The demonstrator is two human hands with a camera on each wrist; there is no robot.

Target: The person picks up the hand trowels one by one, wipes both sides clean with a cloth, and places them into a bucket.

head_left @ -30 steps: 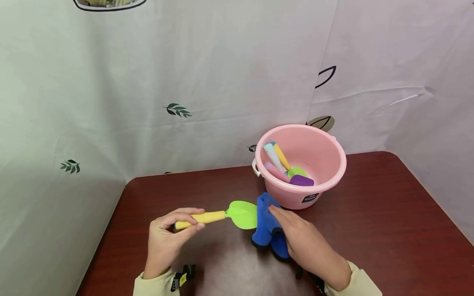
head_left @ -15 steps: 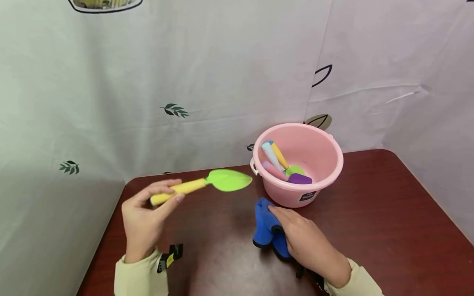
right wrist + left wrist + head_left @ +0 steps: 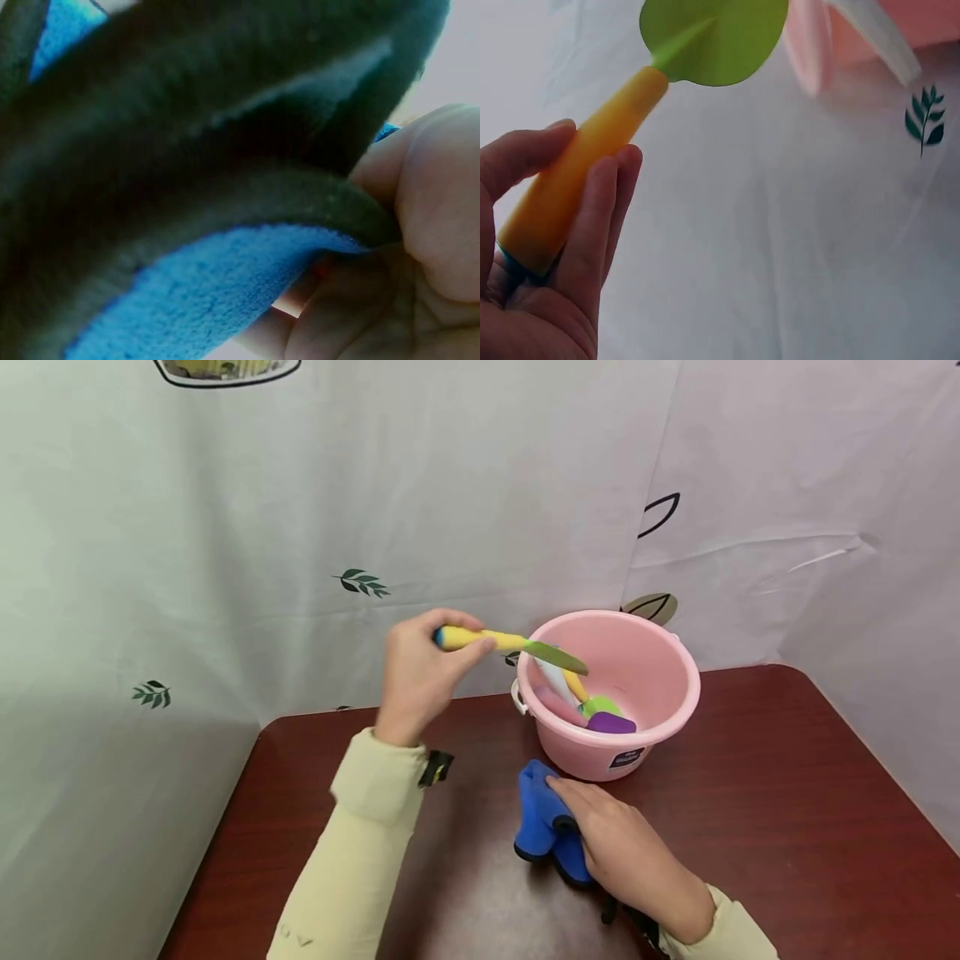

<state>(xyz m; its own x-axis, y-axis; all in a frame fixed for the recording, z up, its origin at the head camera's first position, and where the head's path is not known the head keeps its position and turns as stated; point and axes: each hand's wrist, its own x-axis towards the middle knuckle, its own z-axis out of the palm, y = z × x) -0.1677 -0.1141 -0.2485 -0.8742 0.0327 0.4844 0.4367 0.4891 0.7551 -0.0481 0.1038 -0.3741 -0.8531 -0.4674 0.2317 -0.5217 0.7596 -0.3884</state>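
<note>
My left hand (image 3: 420, 672) pinches the yellow handle of a small garden trowel (image 3: 495, 640). Its green blade reaches over the left rim of a pink bucket (image 3: 581, 758). In the left wrist view, thumb and fingers wrap the trowel's handle (image 3: 592, 161), blade pointing away. Inside the bucket lie a pink-handled tool with a purple blade (image 3: 611, 723), a pale blue handle (image 3: 551, 675) and another yellow-handled green tool (image 3: 600, 706). In front of the bucket, my right hand (image 3: 630, 856) holds a soft blue piece with black edging (image 3: 534, 818); its exact kind is unclear.
The bucket stands at the back of a dark red-brown table (image 3: 780, 827), its white handle hinge (image 3: 519, 697) on the left. A pale curtain (image 3: 465, 510) with leaf prints hangs close behind and beside the table.
My left hand has lifted the trowel away from the blue piece, first to the left, then forward and right to the bucket. My right hand has stayed nearly still with the blue piece.
</note>
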